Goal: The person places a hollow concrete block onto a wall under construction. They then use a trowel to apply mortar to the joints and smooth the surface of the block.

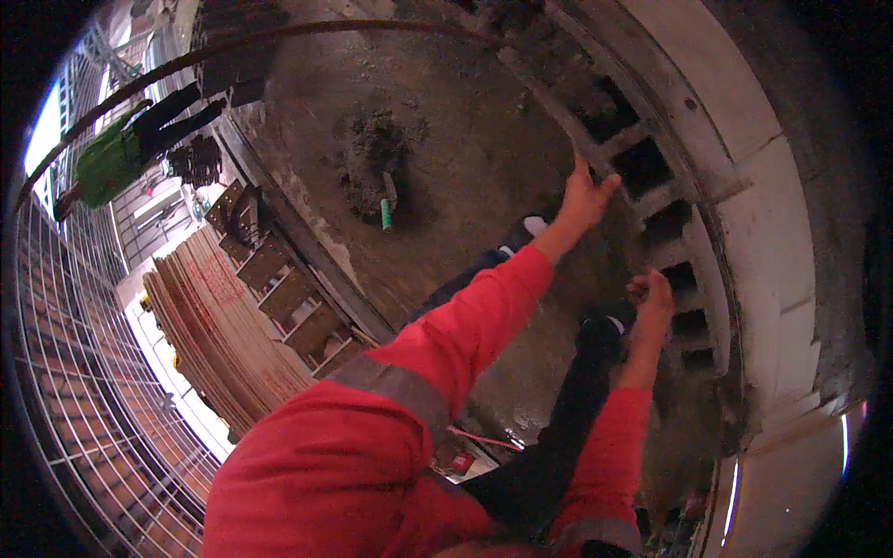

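My left hand (586,197) reaches out beside a row of hollow blocks (621,139), fingers stretched and nothing seen in it. Closer to me, my right hand (654,293) is at the same row, its fingers curled together. Whatever it may pinch is too small and dark to make out. The blocks show several dark square openings along the base of the pale wall (763,205). Away to the left, a trowel with a green handle (387,214) rests by a heap of wet mortar (372,153) on the floor.
My shoes (532,226) stand on the rough concrete floor (456,158). Stacked boards (219,316) and wooden formwork (298,307) lie to the left, past a floor edge. Beyond are wire mesh (84,372) and a person in green (110,163). A curved dark bar (307,31) crosses the top.
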Action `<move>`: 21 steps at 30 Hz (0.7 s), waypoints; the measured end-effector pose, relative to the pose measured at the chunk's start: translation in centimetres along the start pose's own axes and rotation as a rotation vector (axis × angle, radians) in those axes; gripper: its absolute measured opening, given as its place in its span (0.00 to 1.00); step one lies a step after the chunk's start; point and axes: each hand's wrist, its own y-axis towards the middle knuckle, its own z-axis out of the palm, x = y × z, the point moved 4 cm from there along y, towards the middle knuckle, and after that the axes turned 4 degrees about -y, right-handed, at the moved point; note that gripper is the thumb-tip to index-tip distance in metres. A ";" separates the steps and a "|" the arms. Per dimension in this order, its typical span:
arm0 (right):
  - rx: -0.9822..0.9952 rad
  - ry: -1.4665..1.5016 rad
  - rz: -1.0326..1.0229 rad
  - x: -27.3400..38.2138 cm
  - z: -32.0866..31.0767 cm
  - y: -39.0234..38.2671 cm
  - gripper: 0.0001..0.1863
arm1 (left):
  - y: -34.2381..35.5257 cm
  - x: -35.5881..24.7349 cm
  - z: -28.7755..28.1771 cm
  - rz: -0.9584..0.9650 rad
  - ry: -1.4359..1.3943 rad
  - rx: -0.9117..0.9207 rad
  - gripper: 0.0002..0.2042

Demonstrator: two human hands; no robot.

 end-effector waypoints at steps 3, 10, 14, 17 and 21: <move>-0.093 0.086 -0.009 0.9 -1.2 1.8 0.20 | -0.3 -0.9 -0.1 0.065 -0.152 -0.057 0.28; -0.326 -0.490 -0.168 -2.3 -1.3 3.7 0.24 | -1.3 0.2 0.0 -0.080 -0.137 0.082 0.29; -0.429 -0.472 -0.354 -1.5 0.0 2.8 0.23 | -7.5 4.8 1.0 -0.382 -0.031 -0.179 0.34; -0.404 -0.360 -0.309 -0.9 -0.5 2.4 0.22 | -11.6 6.1 4.3 -0.169 0.086 0.295 0.38; -0.354 -0.281 -0.136 -0.9 -1.2 3.4 0.22 | -13.6 4.6 6.6 0.261 0.515 0.336 0.34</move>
